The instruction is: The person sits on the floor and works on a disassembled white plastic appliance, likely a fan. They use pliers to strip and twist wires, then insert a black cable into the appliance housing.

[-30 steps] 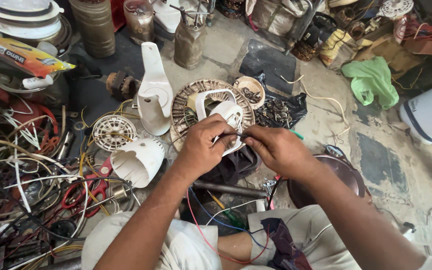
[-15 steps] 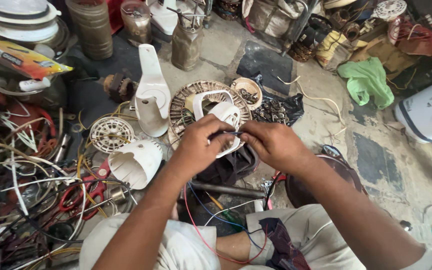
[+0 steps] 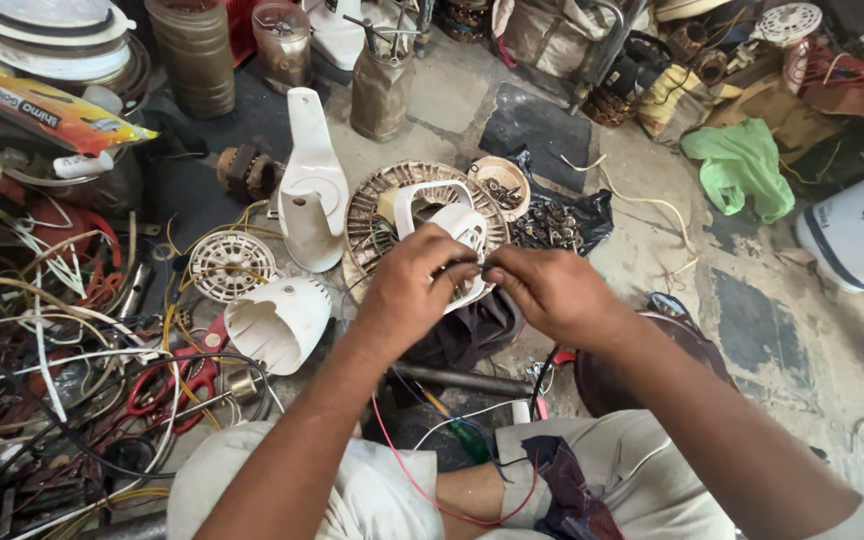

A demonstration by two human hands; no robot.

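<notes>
My left hand (image 3: 414,286) and my right hand (image 3: 544,288) meet fingertip to fingertip over a white plastic fan part (image 3: 460,232). Both pinch a thin wire (image 3: 478,268) between them. The white part rests on a round, dusty fan motor grille (image 3: 384,200) on the floor. A dark cloth (image 3: 472,330) lies just under my hands. Red and blue wires (image 3: 422,430) trail down toward my lap.
A white fan neck housing (image 3: 310,190) stands left of the grille, with a white cone cover (image 3: 277,322) and a small round grille (image 3: 231,264) nearby. Tangled wires and red scissors (image 3: 177,380) fill the left. A small bowl of screws (image 3: 500,182), black bag and green cloth (image 3: 742,165) lie right.
My hands stay together on the wire with only small finger movements. The view has shifted slightly.
</notes>
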